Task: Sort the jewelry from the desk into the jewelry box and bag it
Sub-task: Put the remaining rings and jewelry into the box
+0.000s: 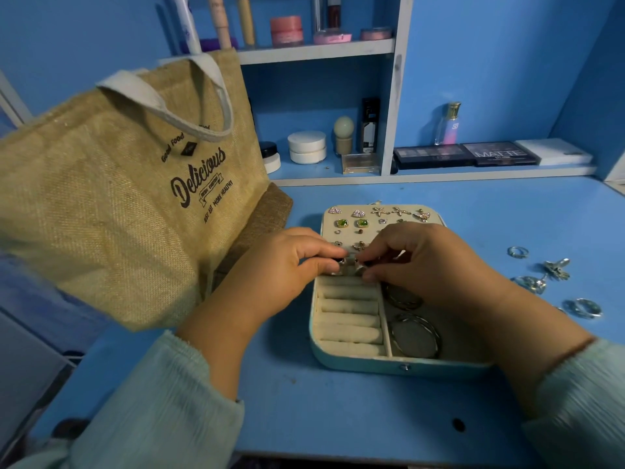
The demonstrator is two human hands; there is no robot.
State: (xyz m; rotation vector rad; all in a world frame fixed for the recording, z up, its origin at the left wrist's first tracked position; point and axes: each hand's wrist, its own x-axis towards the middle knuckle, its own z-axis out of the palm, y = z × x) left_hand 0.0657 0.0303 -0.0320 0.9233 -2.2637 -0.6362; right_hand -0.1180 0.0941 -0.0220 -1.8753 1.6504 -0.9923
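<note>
Both hands, left (280, 262) and right (419, 258), each pinch one ring (341, 262) over one jewelry box (399, 362); two bangles (416, 335) inside.

Pinched ring (341, 264) behind fingers (324, 253)

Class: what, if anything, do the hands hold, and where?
Both hands, left and right, pinch small silvery jewelry at the fingertips over the jewelry box; exact grip point unclear.
</note>
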